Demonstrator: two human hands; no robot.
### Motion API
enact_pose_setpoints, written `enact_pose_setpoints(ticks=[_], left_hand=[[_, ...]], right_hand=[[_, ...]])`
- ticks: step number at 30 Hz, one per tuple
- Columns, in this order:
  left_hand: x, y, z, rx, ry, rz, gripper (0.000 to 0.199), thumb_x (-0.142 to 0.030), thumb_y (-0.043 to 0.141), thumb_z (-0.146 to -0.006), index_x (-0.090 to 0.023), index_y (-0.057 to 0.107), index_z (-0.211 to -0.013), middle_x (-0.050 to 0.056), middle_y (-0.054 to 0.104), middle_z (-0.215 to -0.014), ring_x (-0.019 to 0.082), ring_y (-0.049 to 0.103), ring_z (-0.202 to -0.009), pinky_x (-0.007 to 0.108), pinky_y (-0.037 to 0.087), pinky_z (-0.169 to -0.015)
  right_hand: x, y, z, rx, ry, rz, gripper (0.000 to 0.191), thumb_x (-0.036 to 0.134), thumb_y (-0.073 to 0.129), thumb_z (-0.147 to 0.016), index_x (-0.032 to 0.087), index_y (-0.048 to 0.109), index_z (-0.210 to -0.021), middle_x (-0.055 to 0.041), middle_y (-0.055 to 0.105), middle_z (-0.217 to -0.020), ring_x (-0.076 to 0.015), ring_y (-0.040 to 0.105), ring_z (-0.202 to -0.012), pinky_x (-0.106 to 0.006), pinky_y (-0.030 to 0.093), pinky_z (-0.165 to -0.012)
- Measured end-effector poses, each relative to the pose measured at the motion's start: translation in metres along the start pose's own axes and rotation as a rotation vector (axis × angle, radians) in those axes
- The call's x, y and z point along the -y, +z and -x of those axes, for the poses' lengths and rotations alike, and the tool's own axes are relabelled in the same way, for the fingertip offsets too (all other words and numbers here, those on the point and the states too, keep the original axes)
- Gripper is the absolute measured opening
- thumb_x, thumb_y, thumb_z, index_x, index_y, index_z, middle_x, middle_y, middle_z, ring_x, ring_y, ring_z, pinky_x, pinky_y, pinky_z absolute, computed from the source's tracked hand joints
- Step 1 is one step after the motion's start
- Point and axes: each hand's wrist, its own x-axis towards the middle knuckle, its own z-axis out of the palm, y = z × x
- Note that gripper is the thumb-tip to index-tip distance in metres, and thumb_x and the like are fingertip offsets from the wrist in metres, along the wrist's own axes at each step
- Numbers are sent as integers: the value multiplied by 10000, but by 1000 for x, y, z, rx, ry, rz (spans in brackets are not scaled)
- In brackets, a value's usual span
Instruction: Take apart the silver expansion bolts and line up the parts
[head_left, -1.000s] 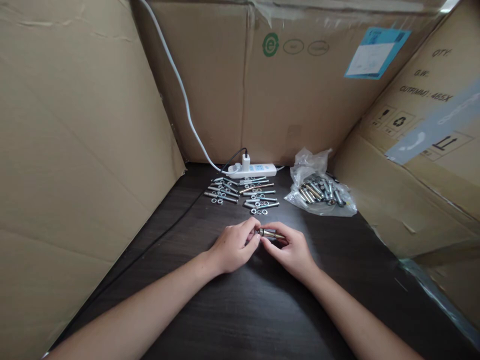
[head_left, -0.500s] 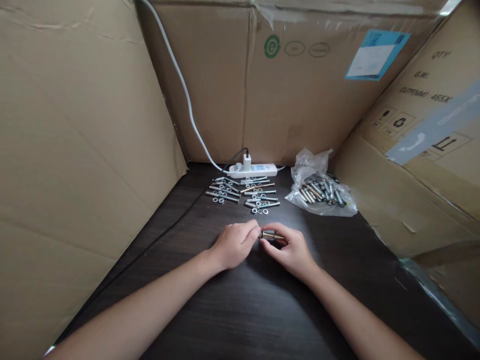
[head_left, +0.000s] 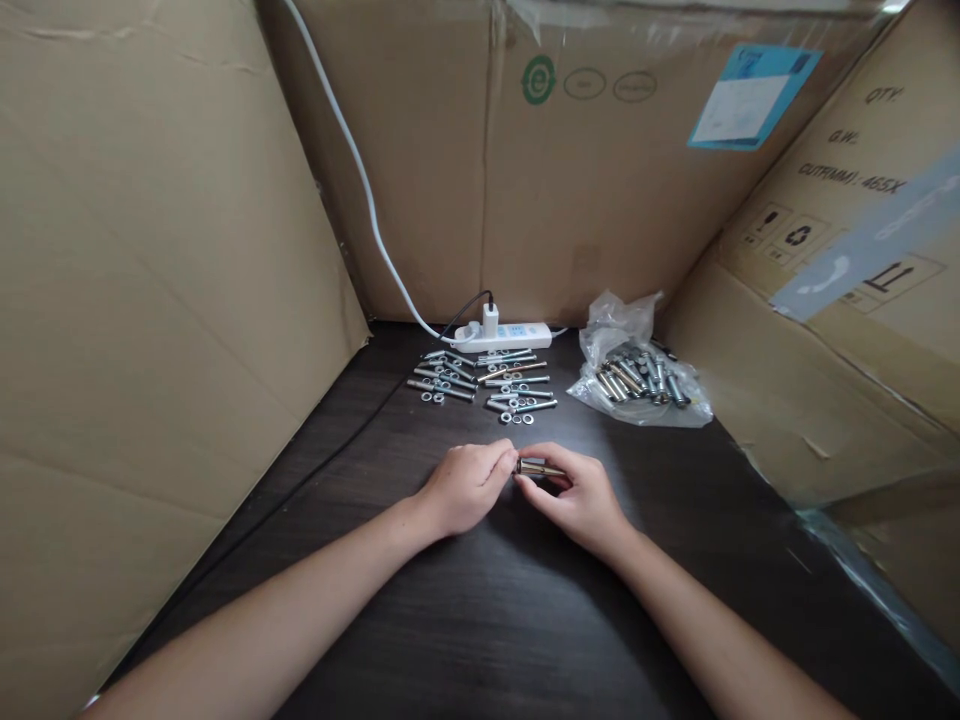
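A metal expansion bolt with a shiny sleeve lies sideways between my two hands, just above the dark table. My right hand is closed around its right end, thumb below and fingers above. At the bolt's left end my left hand is closed in a pinch, fingers hiding that tip, so I cannot see whether a nut is between them. Beyond the hands lie rows of bolts, sleeves, nuts and washers. To their right, a clear plastic bag lies open with several assembled expansion bolts in it.
A white power strip with a plugged-in charger sits against the back cardboard box. Its white cable climbs the box, and a black cable crosses the table on the left. Cardboard also walls the left and right sides.
The view has shifted slightly. Both hands keep nearly the same hold on the expansion bolt, with only a very small movement of the fingers. The loose parts and bag lie as before.
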Motion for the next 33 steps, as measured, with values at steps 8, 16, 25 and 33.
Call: enact_pose_setpoints(ticks=[8,16,25,33], left_hand=[[-7,-6,4,-99,40,8,121,-286,406,-903,-213,454,-987,-15,554,-808,135,529,-716,246,386,-668],[-6,-3,4,-46,37,39,122,-287,387,-916,-212,454,-984,-15,558,-818,130,525,-714,243,379,-654],[-1,-1,1,-16,12,26,326,-332,265,-971,-191,461,-751,-25,530,-678,123,518,-645,244,354,-620],[-5,-3,5,-94,79,73,153,-232,447,-874,-212,436,-1025,-9,534,-842,128,517,-735,241,398,-667]], right_hand=[[2,-2,0,-33,68,-16,187,251,615,-781,196,649,-957,-36,706,-921,-169,678,-803,-228,558,-631],[1,-2,1,-34,53,-28,196,247,617,-787,194,651,-973,-35,704,-925,-163,677,-809,-223,557,-643],[3,-1,0,-12,28,-5,176,241,619,-783,200,651,-951,-25,703,-898,-149,667,-769,-206,541,-603],[0,-2,0,-25,85,-70,181,240,620,-785,198,644,-960,-28,700,-919,-159,676,-813,-220,561,-662]])
